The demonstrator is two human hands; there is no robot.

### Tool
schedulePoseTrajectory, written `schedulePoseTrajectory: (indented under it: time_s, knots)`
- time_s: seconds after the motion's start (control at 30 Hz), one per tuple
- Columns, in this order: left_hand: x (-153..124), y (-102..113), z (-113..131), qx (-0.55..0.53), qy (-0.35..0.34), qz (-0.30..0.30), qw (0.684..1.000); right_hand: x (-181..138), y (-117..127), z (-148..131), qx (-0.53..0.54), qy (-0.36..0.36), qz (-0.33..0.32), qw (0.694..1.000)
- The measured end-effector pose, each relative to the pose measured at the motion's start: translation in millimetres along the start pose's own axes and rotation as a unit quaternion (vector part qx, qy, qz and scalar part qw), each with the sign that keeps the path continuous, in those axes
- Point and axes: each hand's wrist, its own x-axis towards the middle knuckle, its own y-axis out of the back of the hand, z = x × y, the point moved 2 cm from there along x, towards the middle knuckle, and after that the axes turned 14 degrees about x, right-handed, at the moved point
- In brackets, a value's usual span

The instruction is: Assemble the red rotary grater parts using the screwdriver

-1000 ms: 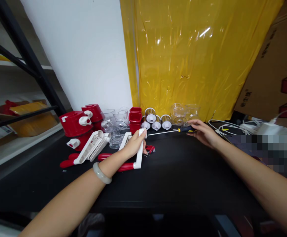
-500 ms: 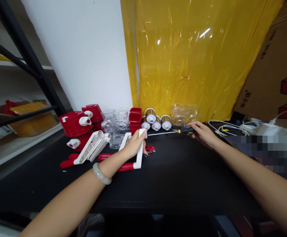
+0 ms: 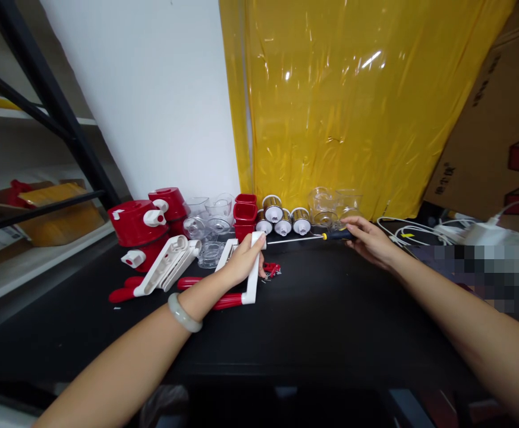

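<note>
My left hand (image 3: 243,261) is closed around a white crank handle (image 3: 252,282) with a red grip, held upright over the black table. In my right hand (image 3: 366,238) is the dark handle of a screwdriver (image 3: 295,239), held level. Its long shaft points left, and the tip meets the upper end of the crank; whether it sits in a screw there is hidden. Just right of my left hand lie small red pieces with screws (image 3: 271,271). Behind my left wrist rests another white crank with a red grip (image 3: 189,282).
Red housings (image 3: 137,226) and stacked white cranks (image 3: 170,264) stand at the left. Clear plastic cups (image 3: 218,208), red hoppers (image 3: 245,213) and several metal grater drums (image 3: 282,223) line the back. White cables and a charger (image 3: 482,235) lie at right on the black table (image 3: 321,333).
My right fingers have shifted slightly on the screwdriver handle. The crank and my left hand stay in place.
</note>
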Motion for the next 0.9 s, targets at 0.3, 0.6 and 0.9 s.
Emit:
schedulePoseTrajectory:
  time_s: [0.3,0.6,0.9]
  knots:
    - [1,0,-2,-0.006,-0.002,0.003,1.000,0,5,-1,0.018,-0.050,-0.032,0.998]
    - [6,1,-8,-0.027,0.018,0.005,0.999,-2,3,-6,0.004,-0.033,-0.047,0.998]
    - [-1,0,3,0.001,0.000,0.000,1.000,6,6,5,-0.146,-0.073,0.000,0.987]
